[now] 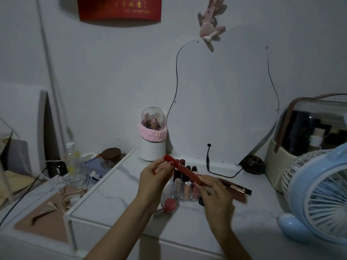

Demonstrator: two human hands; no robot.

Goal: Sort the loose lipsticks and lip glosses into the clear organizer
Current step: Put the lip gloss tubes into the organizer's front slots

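A long red lip gloss tube (185, 170) is held slantwise above the clear organizer (187, 192). My left hand (156, 177) pinches its upper left end. My right hand (216, 192) grips its lower right end, and also holds a brown pencil-like stick (237, 187) that pokes out to the right. Several dark and pink lipsticks (194, 169) stand in the organizer's slots, partly hidden by my hands. A round pink item (170, 204) lies on the white table just in front of the organizer.
A white brush holder with clear dome (153, 134) stands behind the organizer, next to a curvy mirror (223, 102) with a black cable (221, 173). A blue fan (319, 192) and a cosmetics case (308, 134) fill the right side. Bottles and cables clutter the lower left shelf (56, 188).
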